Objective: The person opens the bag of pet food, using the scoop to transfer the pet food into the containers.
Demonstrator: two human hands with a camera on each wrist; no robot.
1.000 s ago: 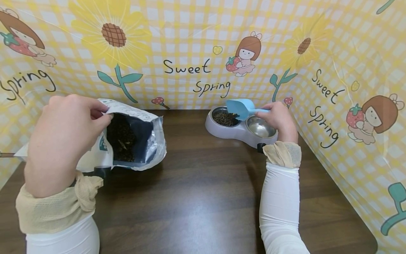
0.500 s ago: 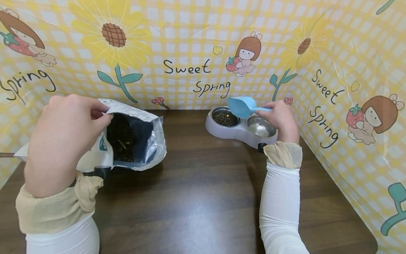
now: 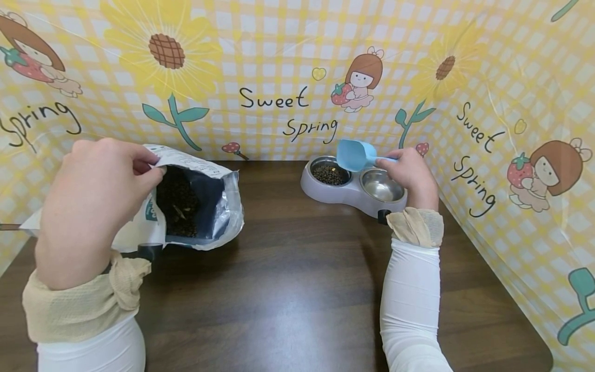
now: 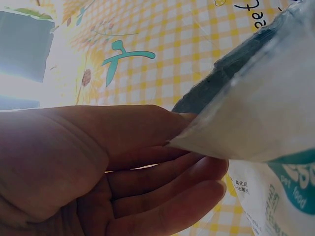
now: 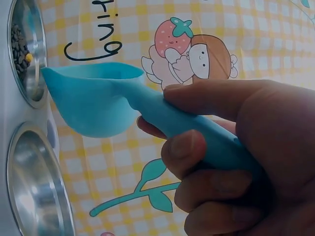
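Note:
At the left of the head view, my left hand (image 3: pixel 88 206) pinches the rim of a white pet food bag (image 3: pixel 123 235) between thumb and fingers. The bag's mouth gapes, showing a silvery lining and dark kibble (image 3: pixel 178 206) inside. My right hand (image 3: pixel 411 175) grips the handle of a light blue scoop (image 3: pixel 355 156), fingers curled round it in the right wrist view. The scoop is tipped over the left bowl of a pale double pet bowl (image 3: pixel 332 196). Dark kibble with a yellow piece lies in that steel bowl; the right steel bowl (image 3: pixel 383 187) holds no kibble.
A brown wood-grain table (image 3: pixel 279 289) carries the bag and the double bowl. Yellow checked cloth (image 3: pixel 269 51) with printed flowers and figures stands behind and along the sides, close behind the bowls.
Kibble has slid from the scoop into the left bowl. The scoop has since risen slightly, shifted a little right and turned its mouth further over. My left hand and the bag stay put.

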